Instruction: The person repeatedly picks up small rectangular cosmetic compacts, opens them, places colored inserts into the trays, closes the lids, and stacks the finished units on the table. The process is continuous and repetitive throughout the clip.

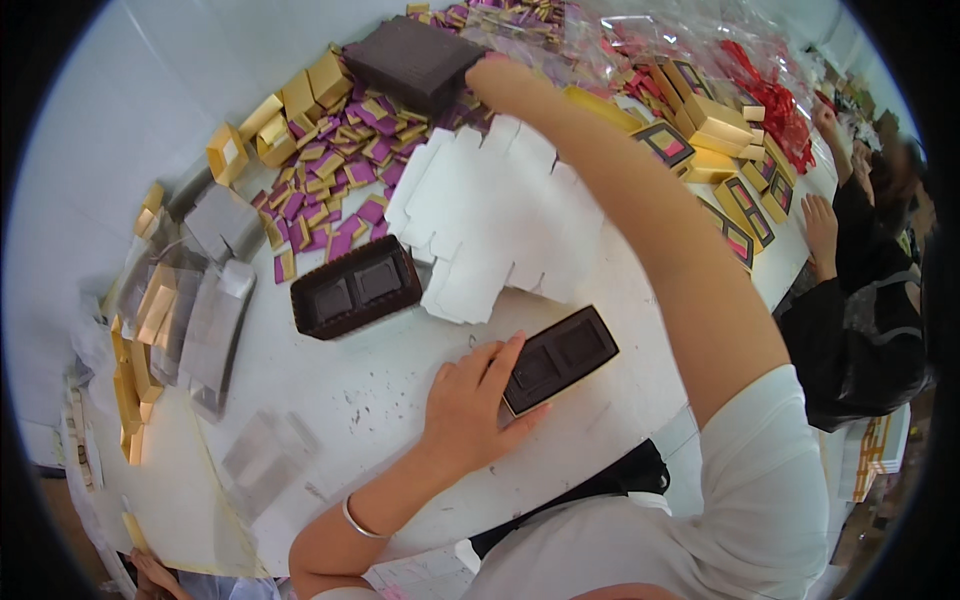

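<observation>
My left hand [472, 405] grips the left end of a small oblong box [563, 358], thumb along its near side and fingers over the far side. A dark brown tray with two square hollows fills this box, and a thin gold edge shows along its near side. My right arm reaches far across the table, and my right hand [498, 84] is against the right edge of a dark brown block [410, 62]; its fingers are hidden. Left of the held box lies a second dark brown tray [357, 288] with two hollows. White flat card blanks [500, 220] are stacked between them.
Purple and gold wrapped pieces [340, 180] lie heaped behind the tray. Gold boxes [715, 125] crowd the right, near red ribbon [765, 100]. Clear plastic lids [215, 320] and gold cartons [135, 380] stand left. Another person's hand [820, 230] rests at the right table edge.
</observation>
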The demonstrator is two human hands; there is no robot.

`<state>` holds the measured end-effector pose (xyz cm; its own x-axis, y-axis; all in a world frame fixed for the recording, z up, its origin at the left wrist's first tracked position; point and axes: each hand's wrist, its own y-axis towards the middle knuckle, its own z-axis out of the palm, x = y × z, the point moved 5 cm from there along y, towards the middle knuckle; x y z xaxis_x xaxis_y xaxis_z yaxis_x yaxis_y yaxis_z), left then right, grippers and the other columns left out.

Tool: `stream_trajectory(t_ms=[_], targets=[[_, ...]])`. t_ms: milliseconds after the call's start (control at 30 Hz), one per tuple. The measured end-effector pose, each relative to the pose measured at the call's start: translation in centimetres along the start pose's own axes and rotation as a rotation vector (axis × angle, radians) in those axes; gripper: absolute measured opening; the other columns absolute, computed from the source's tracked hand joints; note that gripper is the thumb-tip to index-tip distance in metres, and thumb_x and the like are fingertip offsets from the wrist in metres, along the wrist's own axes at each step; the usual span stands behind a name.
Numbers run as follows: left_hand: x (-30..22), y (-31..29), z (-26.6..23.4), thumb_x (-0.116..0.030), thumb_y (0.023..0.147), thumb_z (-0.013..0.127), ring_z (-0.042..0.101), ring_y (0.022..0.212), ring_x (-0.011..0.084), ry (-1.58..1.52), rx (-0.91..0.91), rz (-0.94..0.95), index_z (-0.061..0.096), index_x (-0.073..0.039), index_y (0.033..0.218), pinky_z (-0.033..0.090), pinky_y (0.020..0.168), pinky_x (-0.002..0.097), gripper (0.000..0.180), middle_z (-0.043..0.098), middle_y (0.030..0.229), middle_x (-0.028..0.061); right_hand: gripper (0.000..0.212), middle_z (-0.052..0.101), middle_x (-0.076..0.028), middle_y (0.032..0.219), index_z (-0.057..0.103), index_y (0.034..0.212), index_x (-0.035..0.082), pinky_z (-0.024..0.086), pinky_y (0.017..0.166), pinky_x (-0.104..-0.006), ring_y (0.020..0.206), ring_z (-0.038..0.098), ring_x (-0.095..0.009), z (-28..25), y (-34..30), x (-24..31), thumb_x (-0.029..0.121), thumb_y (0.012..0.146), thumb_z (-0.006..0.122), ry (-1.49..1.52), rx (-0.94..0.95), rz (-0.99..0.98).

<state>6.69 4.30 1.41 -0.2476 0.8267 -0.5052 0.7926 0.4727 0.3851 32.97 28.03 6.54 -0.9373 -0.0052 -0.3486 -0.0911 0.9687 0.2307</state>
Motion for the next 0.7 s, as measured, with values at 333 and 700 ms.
stream_trajectory(t_ms=[333, 700], targets=[[0.9, -0.8, 0.1, -0.035, 0.070, 0.075, 0.054, 0.089, 0.0281, -0.108, 0.038, -0.079, 0.042, -0.005, 0.133, 0.040, 0.076, 0.0375, 0.077, 0.056, 0.108, 0.0131, 0.015, 0.056, -0.004, 0.083, 0.068, 0.090, 0.007, 0.044, 0.073, -0.0293, 0.080, 0.053, -0.020, -13.8, -19.5, 5.9, 0.013, 0.075, 0.071, 0.963, -0.121, -0.474], [0.1, -0.1, 0.3, -0.033, 0.067, 0.078, 0.054, 0.098, 0.0287, -0.134, 0.114, -0.036, 0.041, -0.006, 0.133, 0.038, 0.080, 0.0380, 0.080, 0.056, 0.110, 0.0128, 0.026, 0.051, -0.005, 0.090, 0.069, 0.095, 0.010, 0.036, 0.075, -0.0359, 0.083, 0.049, -0.023, -9.6, -29.1, 11.3, 0.013, 0.071, 0.075, 1.062, -0.128, -0.431]])
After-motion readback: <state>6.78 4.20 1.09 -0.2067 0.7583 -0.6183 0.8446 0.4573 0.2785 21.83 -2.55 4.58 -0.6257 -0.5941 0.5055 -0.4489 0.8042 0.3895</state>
